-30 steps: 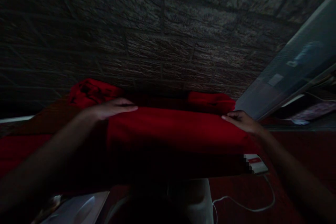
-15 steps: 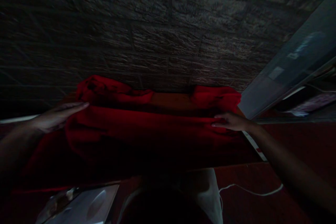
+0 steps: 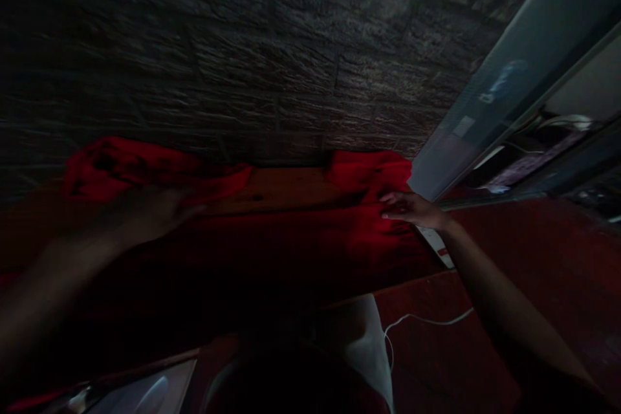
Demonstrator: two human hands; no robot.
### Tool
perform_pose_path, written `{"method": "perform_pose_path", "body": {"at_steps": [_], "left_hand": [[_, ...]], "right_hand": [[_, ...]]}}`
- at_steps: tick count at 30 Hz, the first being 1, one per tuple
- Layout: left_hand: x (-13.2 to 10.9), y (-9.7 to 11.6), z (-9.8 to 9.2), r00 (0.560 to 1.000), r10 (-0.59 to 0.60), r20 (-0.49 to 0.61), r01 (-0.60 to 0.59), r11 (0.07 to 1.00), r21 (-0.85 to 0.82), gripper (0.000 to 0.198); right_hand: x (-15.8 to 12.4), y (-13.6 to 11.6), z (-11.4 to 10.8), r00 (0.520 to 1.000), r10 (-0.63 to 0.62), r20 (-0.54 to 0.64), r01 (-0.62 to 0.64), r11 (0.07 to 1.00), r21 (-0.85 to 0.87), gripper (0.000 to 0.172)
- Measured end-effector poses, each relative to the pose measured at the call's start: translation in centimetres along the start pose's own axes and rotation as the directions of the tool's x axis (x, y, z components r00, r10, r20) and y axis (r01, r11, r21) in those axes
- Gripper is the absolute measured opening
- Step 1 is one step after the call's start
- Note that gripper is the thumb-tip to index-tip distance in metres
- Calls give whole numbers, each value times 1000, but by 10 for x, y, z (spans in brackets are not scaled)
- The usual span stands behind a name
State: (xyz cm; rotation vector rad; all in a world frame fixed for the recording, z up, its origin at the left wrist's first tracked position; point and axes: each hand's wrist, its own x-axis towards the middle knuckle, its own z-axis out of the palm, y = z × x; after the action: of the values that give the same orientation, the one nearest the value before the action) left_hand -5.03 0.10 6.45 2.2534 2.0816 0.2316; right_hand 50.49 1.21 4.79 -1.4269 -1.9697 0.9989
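Observation:
A wide red cloth (image 3: 272, 239) lies over the wooden table, its near part lost in deep shadow. My right hand (image 3: 412, 208) rests at the cloth's far right edge, with thumb and fingers apart. Over the far left side of the cloth is my left hand (image 3: 150, 213), dark and smeared by motion, so its grip does not show. Just beyond it sits a crumpled red cloth bundle (image 3: 140, 165) with dark marks. A smaller folded red part (image 3: 371, 169) lies just past my right hand; whether it joins the large cloth is unclear.
Bare wood of the table (image 3: 286, 187) shows between the red bundles, against a rough block wall (image 3: 301, 71). A grey door frame (image 3: 466, 97) stands at the right. A white cord (image 3: 427, 320) runs across the red floor (image 3: 533, 259). Below left is a pale flat panel (image 3: 160, 385).
My left hand has moved right and inward over the cloth. The cloth's raised left fold now lies lower and flatter. My right hand stays at the right edge; the view has shifted right.

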Motion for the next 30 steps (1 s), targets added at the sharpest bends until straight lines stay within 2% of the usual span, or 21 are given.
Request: {"method": "perform_pose_path", "body": {"at_steps": [1, 2, 3, 6, 8, 10, 13, 18, 21, 24, 30], "left_hand": [[4, 36, 5, 989, 142, 36, -139, 988, -70, 65], [7, 73, 13, 959, 276, 58, -263, 950, -168, 53], [11, 110, 21, 931, 363, 37, -344, 907, -241, 43], [24, 203, 54, 874, 485, -28, -459, 806, -374, 30], [34, 243, 75, 854, 510, -107, -490, 714, -500, 26], [43, 266, 93, 852, 498, -159, -497, 677, -543, 27], [54, 279, 111, 863, 459, -212, -487, 642, -592, 29], [56, 277, 131, 875, 395, -280, -459, 496, -737, 28], [54, 275, 134, 883, 371, -286, -442, 455, -773, 29], [51, 275, 131, 870, 404, -284, -458, 447, -768, 28], [49, 276, 129, 849, 467, -247, -469, 452, -759, 28]], "right_hand": [[-2, 1, 1, 997, -19, -73, 18, 1000, -17, 57], [-5, 2, 3, 986, -38, -161, 32, 999, -40, 55], [-8, 3, 6, 966, -54, -253, 37, 997, -70, 51], [-18, 7, 19, 887, -75, -455, 2, 987, -159, 38], [-26, 11, 26, 859, -56, -509, -36, 985, -169, 34], [-31, 15, 30, 836, -32, -548, -67, 985, -159, 34], [-35, 20, 33, 808, -4, -590, -82, 989, -120, 34], [-37, 23, 52, 773, 29, -634, -68, 997, -37, 38], [-35, 22, 67, 751, 70, -656, -30, 997, 72, 37], [-33, 20, 76, 726, 87, -682, 38, 985, 166, 33], [-38, 22, 87, 720, 92, -687, 87, 971, 221, 27]]}}
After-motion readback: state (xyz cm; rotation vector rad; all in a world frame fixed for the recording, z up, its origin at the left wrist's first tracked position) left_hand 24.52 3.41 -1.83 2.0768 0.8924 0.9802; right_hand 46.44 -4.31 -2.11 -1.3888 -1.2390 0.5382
